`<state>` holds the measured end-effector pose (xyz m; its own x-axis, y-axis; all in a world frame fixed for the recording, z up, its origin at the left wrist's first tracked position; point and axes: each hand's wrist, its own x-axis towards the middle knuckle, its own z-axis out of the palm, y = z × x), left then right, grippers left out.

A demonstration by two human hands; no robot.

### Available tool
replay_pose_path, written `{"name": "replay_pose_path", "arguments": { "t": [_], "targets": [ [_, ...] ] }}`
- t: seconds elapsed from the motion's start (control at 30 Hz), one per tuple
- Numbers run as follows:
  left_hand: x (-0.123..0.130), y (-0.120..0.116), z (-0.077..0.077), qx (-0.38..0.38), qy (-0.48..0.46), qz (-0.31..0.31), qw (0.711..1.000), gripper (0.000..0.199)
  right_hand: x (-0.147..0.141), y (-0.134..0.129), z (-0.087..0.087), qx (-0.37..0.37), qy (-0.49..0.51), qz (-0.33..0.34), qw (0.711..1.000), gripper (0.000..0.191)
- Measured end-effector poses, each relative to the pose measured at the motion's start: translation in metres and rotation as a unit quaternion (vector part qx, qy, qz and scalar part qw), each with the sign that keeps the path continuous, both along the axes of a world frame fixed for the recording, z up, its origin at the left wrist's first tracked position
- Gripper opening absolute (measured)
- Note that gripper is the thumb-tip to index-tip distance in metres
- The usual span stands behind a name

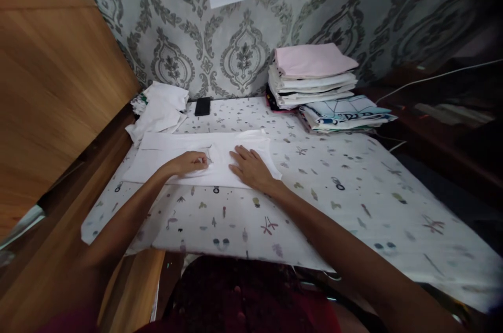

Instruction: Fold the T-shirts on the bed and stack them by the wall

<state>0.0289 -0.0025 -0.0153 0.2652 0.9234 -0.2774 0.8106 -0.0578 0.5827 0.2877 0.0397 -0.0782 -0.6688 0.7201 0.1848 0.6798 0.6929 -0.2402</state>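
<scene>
A white garment (184, 142) lies folded lengthwise on the patterned cloth of the table (236, 223). On its middle, my left hand (190, 162) has its fingers curled together beside a small dark-edged mark; what they pinch, if anything, is too small to make out. My right hand (250, 164) rests on the garment's right part, palm down with the fingers spread.
Crumpled white cloths (163, 108) and a black phone (203, 107) are at the back left. Folded clothes (314, 60) stand in a pile at the back right, beside a lower pile (346, 113). A wooden panel (58, 81) rises on the left.
</scene>
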Motion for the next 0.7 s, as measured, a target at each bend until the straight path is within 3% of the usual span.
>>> {"name": "replay_pose_path", "arguments": {
  "t": [0.17,0.33,0.47,0.57,0.7],
  "targets": [
    [-0.009,-0.013,0.001,0.054,0.045,-0.009,0.998,0.031,-0.002,0.001,-0.001,0.004,0.003,-0.006,1.000,0.047],
    [-0.039,-0.022,0.002,0.069,0.136,0.047,0.987,0.022,0.000,-0.001,0.003,-0.004,-0.005,-0.007,1.000,0.048],
    [-0.047,-0.040,-0.002,0.180,0.153,0.067,0.969,0.025,0.002,-0.007,0.011,0.002,0.017,0.001,1.000,0.046],
    [-0.037,-0.063,-0.010,0.290,0.155,0.075,0.941,0.027,-0.005,-0.019,0.022,0.035,0.047,0.059,0.997,0.038],
    [-0.020,-0.093,-0.025,0.332,0.147,0.049,0.931,0.020,-0.033,-0.035,0.034,0.051,0.053,0.194,0.978,0.031]
  ]
}}
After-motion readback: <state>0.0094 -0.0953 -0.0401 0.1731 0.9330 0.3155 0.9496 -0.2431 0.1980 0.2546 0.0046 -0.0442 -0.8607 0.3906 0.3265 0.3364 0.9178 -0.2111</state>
